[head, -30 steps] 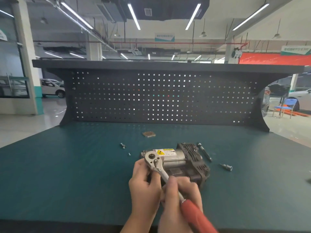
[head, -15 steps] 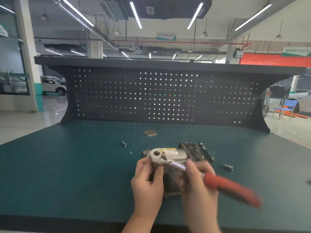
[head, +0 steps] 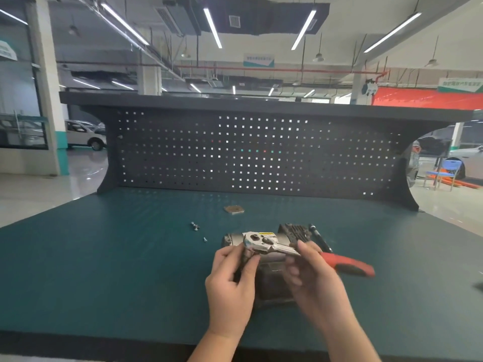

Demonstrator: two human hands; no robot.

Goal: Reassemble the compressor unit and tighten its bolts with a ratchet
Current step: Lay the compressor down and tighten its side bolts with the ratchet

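Note:
The compressor unit (head: 283, 234), a silver cylinder with a yellow label and a black finned head, lies on the green bench near the front middle. A ratchet (head: 347, 264) with a red handle lies across its top, its chrome head at the left end of the cylinder and its handle pointing right. My right hand (head: 311, 280) grips the ratchet's shaft just behind the head. My left hand (head: 230, 283) holds the compressor's left end, fingers curled round it below the ratchet head. The hands hide the compressor's lower front.
Loose bolts (head: 194, 226) and a small screw (head: 205, 239) lie left of the unit. A flat brownish plate (head: 234, 210) sits behind it. A black extension bar (head: 320, 237) lies right of the finned head. A dark pegboard (head: 248, 152) closes the bench's back.
The ratchet handle has swung from pointing toward me round to the right, with my right hand following it. My left hand has stayed on the compressor's left end.

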